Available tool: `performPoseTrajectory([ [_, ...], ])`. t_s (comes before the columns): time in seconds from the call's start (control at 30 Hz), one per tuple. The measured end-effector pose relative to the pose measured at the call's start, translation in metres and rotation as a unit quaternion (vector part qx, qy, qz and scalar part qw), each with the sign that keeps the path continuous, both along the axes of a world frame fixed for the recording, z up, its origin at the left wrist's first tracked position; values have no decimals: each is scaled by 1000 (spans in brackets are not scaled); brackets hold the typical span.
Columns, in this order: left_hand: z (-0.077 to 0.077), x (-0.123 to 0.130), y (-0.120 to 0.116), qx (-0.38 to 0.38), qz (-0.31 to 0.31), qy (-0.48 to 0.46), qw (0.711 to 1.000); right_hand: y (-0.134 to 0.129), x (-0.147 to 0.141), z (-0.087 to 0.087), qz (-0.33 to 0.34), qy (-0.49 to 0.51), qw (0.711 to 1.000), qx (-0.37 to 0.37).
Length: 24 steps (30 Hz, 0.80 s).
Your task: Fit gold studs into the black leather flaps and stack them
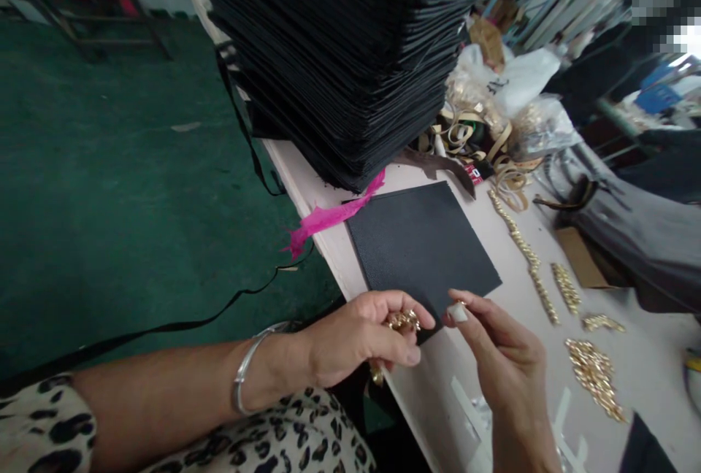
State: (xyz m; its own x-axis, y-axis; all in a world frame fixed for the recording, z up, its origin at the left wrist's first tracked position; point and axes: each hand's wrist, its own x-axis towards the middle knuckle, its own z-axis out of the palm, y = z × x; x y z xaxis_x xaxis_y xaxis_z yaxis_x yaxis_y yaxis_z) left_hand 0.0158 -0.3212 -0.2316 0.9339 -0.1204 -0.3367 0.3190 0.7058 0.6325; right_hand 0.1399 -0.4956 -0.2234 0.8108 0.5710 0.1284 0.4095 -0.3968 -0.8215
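Note:
My left hand (372, 331) is curled around a bunch of gold chain (404, 321), and a bit of it hangs below the palm near the table edge. Just to its right, my right hand (501, 349) has thumb and fingers pinched together; a tiny gold bit shows at the fingertips, too small to make out. Both hands are over the near end of a flat black panel (421, 239) on the pale table. Gold chain strips (523, 250) and a heap of gold chain (594, 378) lie on the table at the right.
A tall stack of black sheets (350, 57) stands behind the panel. A pink strip (334, 217) crosses the table's left edge. Plastic bags (520, 79), tan straps and a brown cardboard piece (585, 258) are at the back right. A black strap (219, 312) hangs at the left.

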Motion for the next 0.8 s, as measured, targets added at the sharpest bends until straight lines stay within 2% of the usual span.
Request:
performPoseTrajectory([
  [0.1,-3,-11,8,121,73,44,989,14,13,-8,6,-99,991,-85],
  [0.23,-12,-26,17,152,170,88,970,36,30,-23,54,-192,974,-103],
  [0.33,-14,-37,21,189,217,122,950,37,34,-30,101,-226,963,-104],
  [0.43,-12,-45,22,217,205,134,945,21,28,-29,142,-206,960,-124],
  [0.6,-11,-48,19,255,132,119,950,-19,-1,-18,164,-93,970,-151],
  [0.7,-8,-41,12,286,103,77,949,-39,-19,-18,156,0,978,-138],
  [0.8,-2,-28,3,266,101,40,958,-48,-30,-23,112,79,985,-106],
])
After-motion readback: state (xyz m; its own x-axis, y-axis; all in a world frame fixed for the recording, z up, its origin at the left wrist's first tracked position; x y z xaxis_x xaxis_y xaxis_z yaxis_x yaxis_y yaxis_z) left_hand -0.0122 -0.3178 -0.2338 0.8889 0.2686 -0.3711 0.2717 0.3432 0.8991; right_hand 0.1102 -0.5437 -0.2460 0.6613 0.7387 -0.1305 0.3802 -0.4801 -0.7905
